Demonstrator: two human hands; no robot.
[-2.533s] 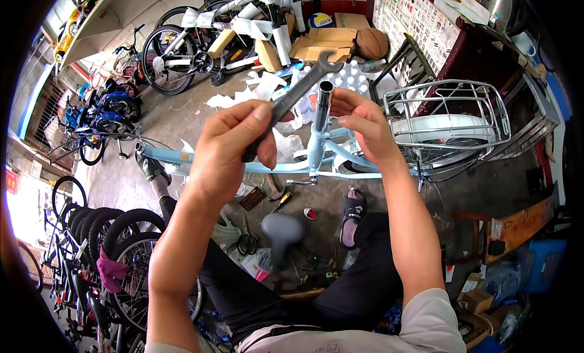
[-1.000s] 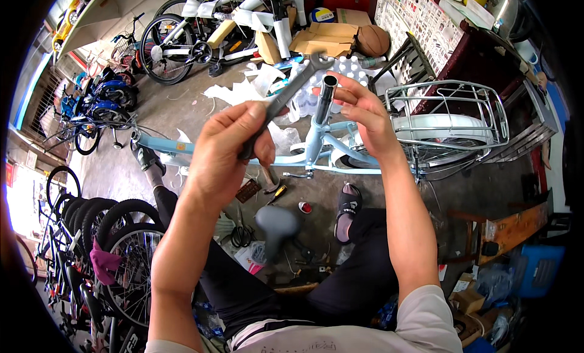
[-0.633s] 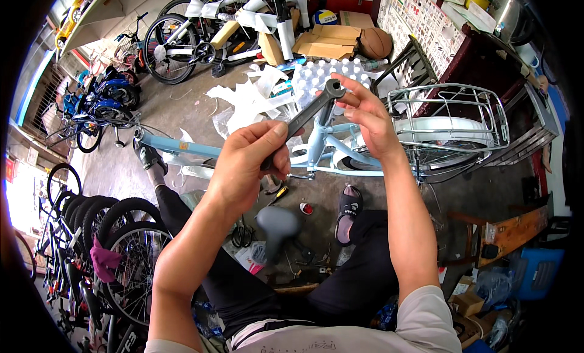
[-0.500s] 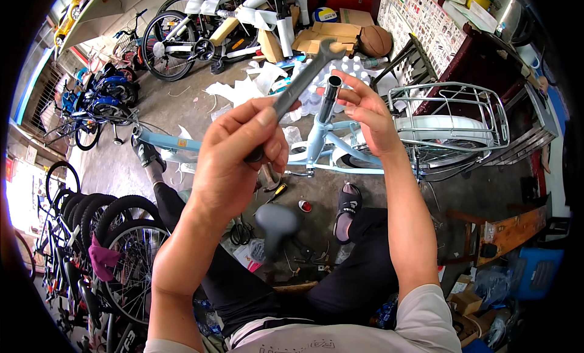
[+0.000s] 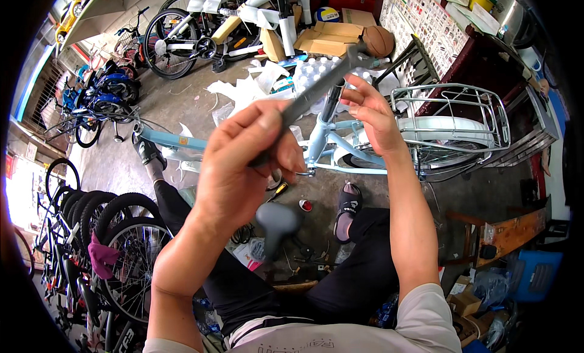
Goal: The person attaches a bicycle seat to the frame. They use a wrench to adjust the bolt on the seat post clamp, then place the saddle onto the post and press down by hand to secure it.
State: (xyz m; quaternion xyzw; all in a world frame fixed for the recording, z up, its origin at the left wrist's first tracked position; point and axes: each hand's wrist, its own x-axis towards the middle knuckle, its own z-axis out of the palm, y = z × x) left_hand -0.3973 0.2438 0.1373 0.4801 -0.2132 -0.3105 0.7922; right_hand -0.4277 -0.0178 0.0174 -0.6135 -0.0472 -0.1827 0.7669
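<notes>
An open-ended wrench (image 5: pixel 319 86), dark grey and slightly blurred, slants up and to the right from my left hand (image 5: pixel 240 149), whose fingers are closed round its lower part. The wrench's far end passes in front of the top of a metal seat post (image 5: pixel 330 105). That post stands upright in a light blue bicycle frame (image 5: pixel 319 140). Beside the post, my right hand (image 5: pixel 378 123) is raised with its fingers bent and apart, holding nothing that I can see; whether a fingertip touches the post is hidden. On the floor below lies a dark saddle (image 5: pixel 278 224).
A screwdriver (image 5: pixel 280 190) and a small red-and-white piece (image 5: pixel 305 205) lie between my feet. The frame's rear wheel and rack (image 5: pixel 450 113) extend right. Bicycle tyres (image 5: pixel 131 231) line the left; wrapped bottles (image 5: pixel 313 73) stand beyond the frame. A wooden bench (image 5: pixel 511 234) is right.
The wrench has moved right, its end now across the top of the seat post. My left hand has shifted slightly right with it. My right hand has barely moved.
</notes>
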